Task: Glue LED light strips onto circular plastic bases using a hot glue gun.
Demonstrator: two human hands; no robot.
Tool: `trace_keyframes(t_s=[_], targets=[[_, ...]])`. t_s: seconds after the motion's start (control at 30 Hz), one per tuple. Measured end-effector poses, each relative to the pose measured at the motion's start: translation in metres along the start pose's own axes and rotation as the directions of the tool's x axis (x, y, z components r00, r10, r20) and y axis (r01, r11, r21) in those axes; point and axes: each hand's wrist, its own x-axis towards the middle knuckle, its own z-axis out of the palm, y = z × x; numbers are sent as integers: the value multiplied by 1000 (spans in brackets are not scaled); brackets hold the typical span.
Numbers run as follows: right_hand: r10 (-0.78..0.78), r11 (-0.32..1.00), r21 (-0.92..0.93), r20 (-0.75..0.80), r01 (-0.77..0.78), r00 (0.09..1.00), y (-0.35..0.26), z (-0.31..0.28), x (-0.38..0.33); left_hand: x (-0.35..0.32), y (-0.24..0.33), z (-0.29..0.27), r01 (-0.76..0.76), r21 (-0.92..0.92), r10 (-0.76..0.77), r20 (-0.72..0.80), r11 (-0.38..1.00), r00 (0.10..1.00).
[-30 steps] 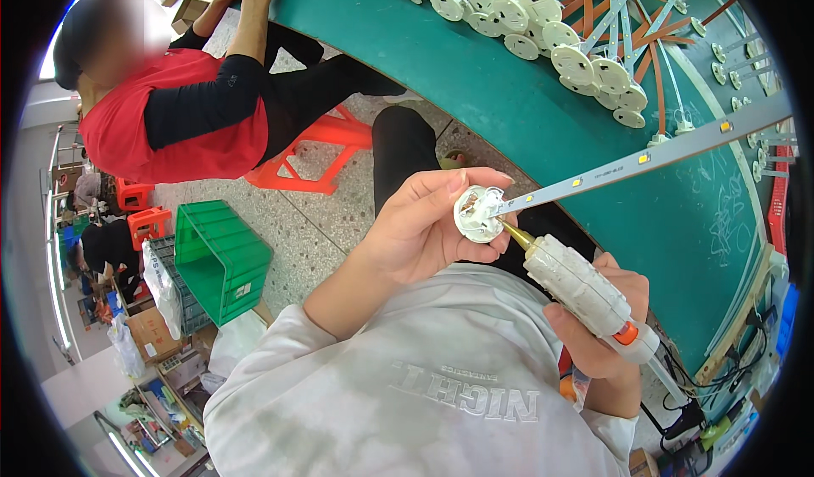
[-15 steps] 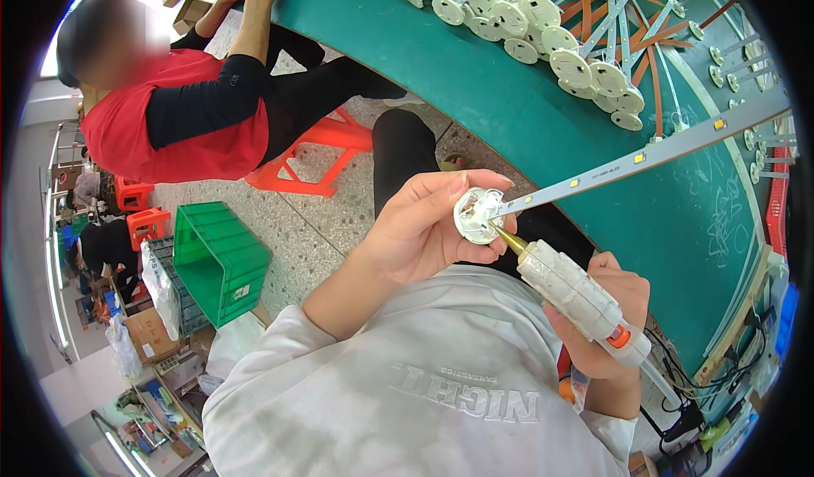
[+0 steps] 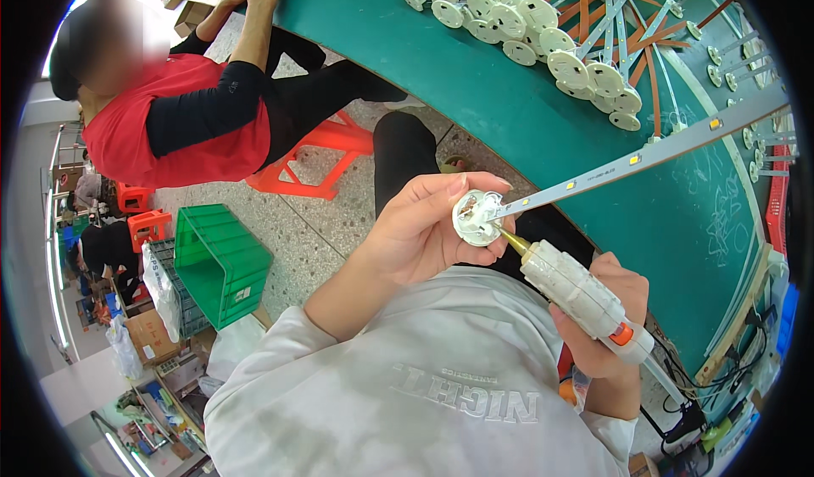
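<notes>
My left hand [image 3: 424, 227] pinches a round white plastic cap [image 3: 475, 220] by its edge, its hollow inner side facing up. From the cap a long narrow LED strip [image 3: 602, 174] with small yellow chips slants up to the right, over the green table. My right hand [image 3: 606, 316] is wrapped round a white glue gun [image 3: 581, 295] with an orange switch. The gun's brass nozzle [image 3: 514, 241] points up and left at the lower right rim of the cap, close to where the strip meets it. Whether the tip touches the cap, I cannot tell.
On the green table [image 3: 381, 40] lie several white round caps [image 3: 568, 68] with strips, beside brown strips [image 3: 585, 11]. A person [image 3: 170, 121] in red sits at left on a red stool [image 3: 318, 159]. A green crate [image 3: 225, 265] stands on the floor. Cables [image 3: 721, 375] hang at lower right.
The glue gun's nozzle has shifted slightly right and down, away from the strip's base. The cap and strip have tilted a little. Both hands keep their hold.
</notes>
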Motion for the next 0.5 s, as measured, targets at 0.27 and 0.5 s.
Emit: trace_keyframes(t_s=[0.27,0.5], targets=[[10,1000,8,0,-10,1000,-1,0,-1,0,0,0,12,17,-13,44,1000,999],[19,1000,11,-14,-18,1000,0,1,-1,-1,-1,2,2,16,-2,13,1000,1000]])
